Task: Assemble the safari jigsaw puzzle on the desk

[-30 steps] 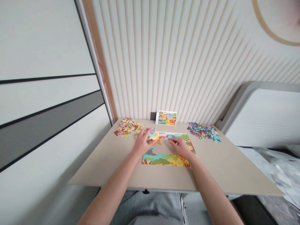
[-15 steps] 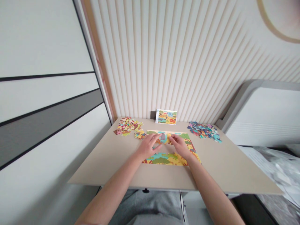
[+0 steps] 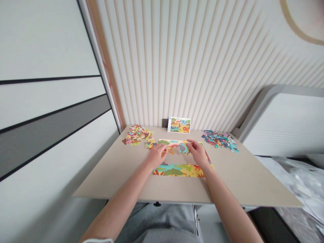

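A partly joined jigsaw puzzle (image 3: 174,172) lies on the table, its colourful border around a bare gap in the middle. My right hand (image 3: 198,152) has thumb and fingers closed on a puzzle section (image 3: 183,148) with a blue-grey elephant on it, over the upper part of the gap. Over the puzzle's left side rests my left hand (image 3: 157,156), thumb apart from the fingers and nothing seen in it. Its fingertips are near orange pieces (image 3: 170,151) by the upper border. My right hand covers part of the puzzle's right side.
A picture card (image 3: 179,125) with the animal scene leans against the ribbed wall. Loose pieces lie in a pile (image 3: 138,135) at back left, with a small group (image 3: 150,144) beside it. Another pile (image 3: 220,140), mostly blue and purple, is at back right.
My right hand has moved slightly right and up, and the elephant section has shifted right with it. My left hand has drawn back a little to the left, away from that section.
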{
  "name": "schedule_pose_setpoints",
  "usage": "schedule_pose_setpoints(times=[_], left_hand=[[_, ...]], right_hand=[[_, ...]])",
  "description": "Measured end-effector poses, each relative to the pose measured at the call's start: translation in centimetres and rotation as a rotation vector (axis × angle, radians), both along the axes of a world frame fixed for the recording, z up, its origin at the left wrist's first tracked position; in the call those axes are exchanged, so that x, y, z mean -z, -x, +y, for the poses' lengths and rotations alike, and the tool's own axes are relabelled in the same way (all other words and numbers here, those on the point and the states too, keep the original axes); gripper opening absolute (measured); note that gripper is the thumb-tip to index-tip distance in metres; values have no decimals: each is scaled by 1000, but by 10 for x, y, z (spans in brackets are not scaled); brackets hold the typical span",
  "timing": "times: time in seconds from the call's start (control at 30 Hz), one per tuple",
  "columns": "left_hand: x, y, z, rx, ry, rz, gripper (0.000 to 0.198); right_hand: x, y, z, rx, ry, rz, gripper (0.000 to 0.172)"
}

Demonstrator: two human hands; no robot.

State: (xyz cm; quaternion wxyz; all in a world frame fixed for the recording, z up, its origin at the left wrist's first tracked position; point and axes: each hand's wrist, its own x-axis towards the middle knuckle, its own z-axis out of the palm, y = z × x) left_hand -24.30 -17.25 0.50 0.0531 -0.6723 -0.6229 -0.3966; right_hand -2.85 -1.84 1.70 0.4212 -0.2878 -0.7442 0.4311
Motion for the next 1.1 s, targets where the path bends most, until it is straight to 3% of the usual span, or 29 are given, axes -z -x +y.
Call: schedule_pose_setpoints(times=[0.3,0.43,0.7,1.1], left_hand=[[0,0,0,-74,20,-22,25],[2,8,3,-216,2,-69,23],[5,15,3,-324,44,-75,20],[11,15,3,-310,149,-39,21]], right_hand=[[11,-4,15,139,68,83,74],[8,-3,12,65,99,98,77],[5,10,-20,-242,147,-115,51],[14,33,-31,-311,41,-213,38]])
